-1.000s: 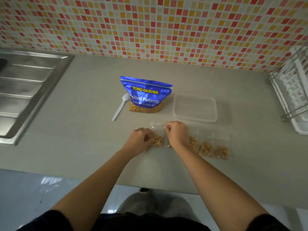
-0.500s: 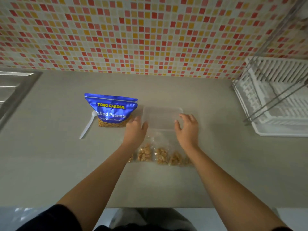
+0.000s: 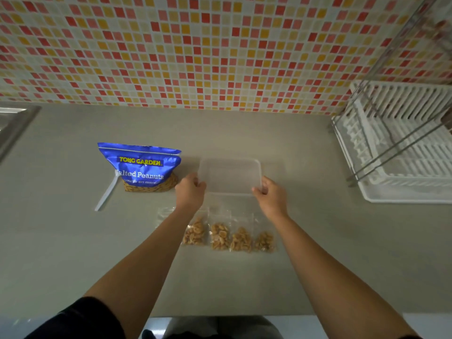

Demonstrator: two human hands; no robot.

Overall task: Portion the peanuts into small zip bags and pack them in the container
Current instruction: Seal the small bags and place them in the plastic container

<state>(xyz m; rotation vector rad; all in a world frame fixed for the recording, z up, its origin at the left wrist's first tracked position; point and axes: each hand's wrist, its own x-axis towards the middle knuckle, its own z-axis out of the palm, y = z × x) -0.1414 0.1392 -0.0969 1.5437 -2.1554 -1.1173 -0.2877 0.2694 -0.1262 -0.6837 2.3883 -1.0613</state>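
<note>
Head view — left forearm (image 3: 156, 253) half-hides one zip bag (image 3: 165, 214).

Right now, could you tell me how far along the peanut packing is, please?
Done: at least four zip bags lie filled in a row. In hand: the left hand and right hand grip the clear container by its near corners. Left: no bag is in the container yet.

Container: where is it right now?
Head view, centre of the counter: the clear container is just right of the blue peanut bag and behind the row of filled zip bags, with the left hand and right hand gripping its near corners.
</note>
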